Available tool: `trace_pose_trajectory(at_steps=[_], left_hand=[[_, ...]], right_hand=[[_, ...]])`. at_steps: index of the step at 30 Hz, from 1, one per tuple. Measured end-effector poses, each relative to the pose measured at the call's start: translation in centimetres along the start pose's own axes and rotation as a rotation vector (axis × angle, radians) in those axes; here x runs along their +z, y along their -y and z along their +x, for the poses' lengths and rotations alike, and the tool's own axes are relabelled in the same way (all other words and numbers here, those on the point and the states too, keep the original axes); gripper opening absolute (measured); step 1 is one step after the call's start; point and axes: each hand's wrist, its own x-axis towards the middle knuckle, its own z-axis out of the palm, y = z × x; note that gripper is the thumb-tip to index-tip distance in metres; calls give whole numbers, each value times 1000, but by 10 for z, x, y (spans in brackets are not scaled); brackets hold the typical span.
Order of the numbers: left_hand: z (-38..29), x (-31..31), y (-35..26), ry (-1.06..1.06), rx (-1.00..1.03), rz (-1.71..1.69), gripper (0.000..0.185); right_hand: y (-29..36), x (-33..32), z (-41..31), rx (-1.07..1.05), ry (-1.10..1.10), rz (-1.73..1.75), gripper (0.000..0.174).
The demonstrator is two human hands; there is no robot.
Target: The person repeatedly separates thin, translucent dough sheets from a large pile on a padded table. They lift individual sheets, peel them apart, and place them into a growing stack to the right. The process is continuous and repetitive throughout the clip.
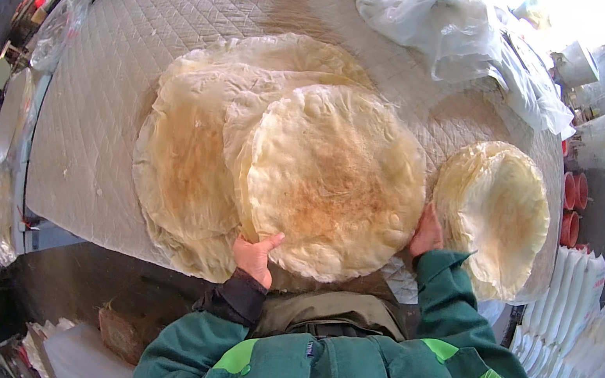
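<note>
A stack of large round thin flatbreads [335,185], pale with browned middles, lies before me near the table's front edge. My left hand [255,256] grips its lower left rim, thumb on top and fingers hidden underneath. At the right rim, my right hand [428,231] holds the same stack from the side, its fingers partly hidden. Under and to the left lies a wider spread of overlapping flatbreads [188,159]. A smaller, taller pile of round flatbreads [503,215] stands just right of my right hand, apart from the held stack.
Quilted padding [94,114] covers the table. Crumpled clear plastic sheeting [452,29] lies at its far right. White buckets [594,143] and red cups [575,193] stand past the right edge, with stacked white packages [565,331] nearer me. Plastic bags [0,206] line the left side.
</note>
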Motion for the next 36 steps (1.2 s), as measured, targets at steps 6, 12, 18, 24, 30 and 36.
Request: trace_pose_trajectory(at_steps=[6, 12, 18, 24, 30, 36], left_hand=[[16, -6, -11, 181, 5, -169, 49], [76, 20, -78, 376, 47, 72, 36], [69, 17, -76, 328, 119, 282, 49], [65, 2, -78, 468, -6, 276, 56], [92, 25, -59, 105, 478, 676, 60], [114, -12, -44, 412, 528, 594, 58]], right_hand=[[-41, -18, -20, 18, -158, -376, 53], [-35, -8, -18, -16, -68, -381, 54], [-11, 16, -30, -110, -125, -208, 56], [-38, -4, -12, -239, -430, -278, 54], [-53, 38, -11, -336, -594, -600, 61], [-95, -25, 9, -466, -268, -379, 61]])
